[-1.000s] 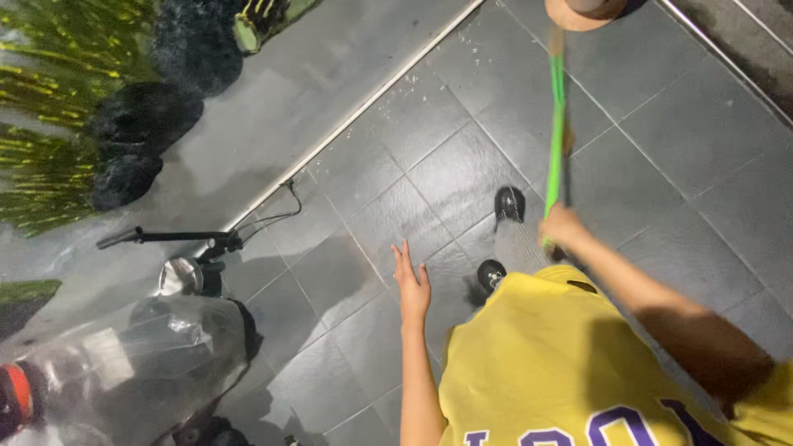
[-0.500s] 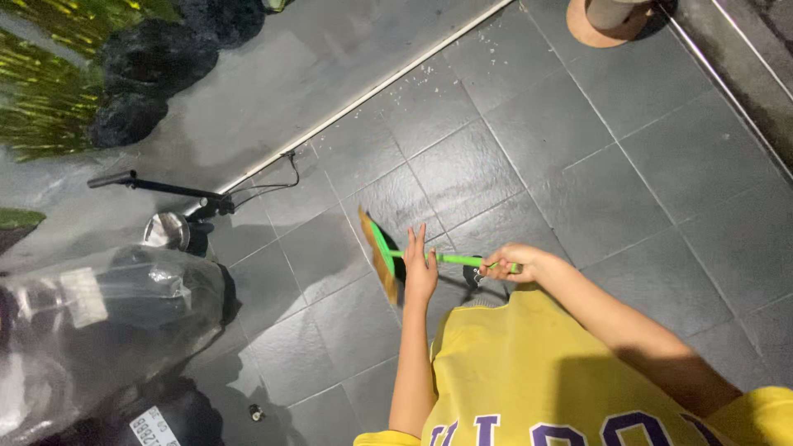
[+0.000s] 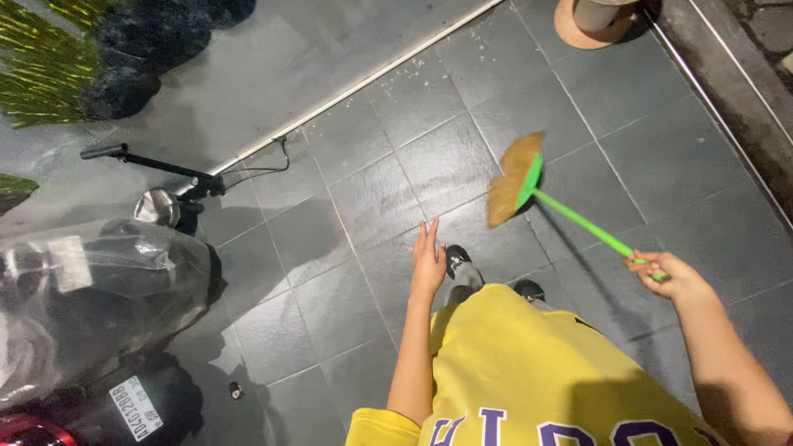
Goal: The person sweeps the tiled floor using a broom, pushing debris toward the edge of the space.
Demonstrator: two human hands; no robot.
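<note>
My right hand (image 3: 671, 276) grips the end of a green-handled broom (image 3: 578, 221). Its tan bristle head (image 3: 512, 178) is blurred with motion and hangs over the dark grey floor tiles (image 3: 363, 206) ahead of me. My left hand (image 3: 428, 258) is held out flat with fingers apart, holding nothing, above my black shoes (image 3: 459, 263). I wear a yellow shirt (image 3: 529, 372) with purple letters.
A scooter wrapped in clear plastic (image 3: 91, 289) stands at the left, its handlebar (image 3: 140, 161) and mirror (image 3: 157, 206) sticking out. Dark rocks (image 3: 124, 83) and green plants (image 3: 41, 66) lie beyond a white floor strip (image 3: 355, 87). A brown pot base (image 3: 591, 18) sits top right beside a kerb (image 3: 727, 83).
The broom swung from in front of my left hand out to the right, its head now ahead and right. My left hand stayed open; the view shifted slightly.
</note>
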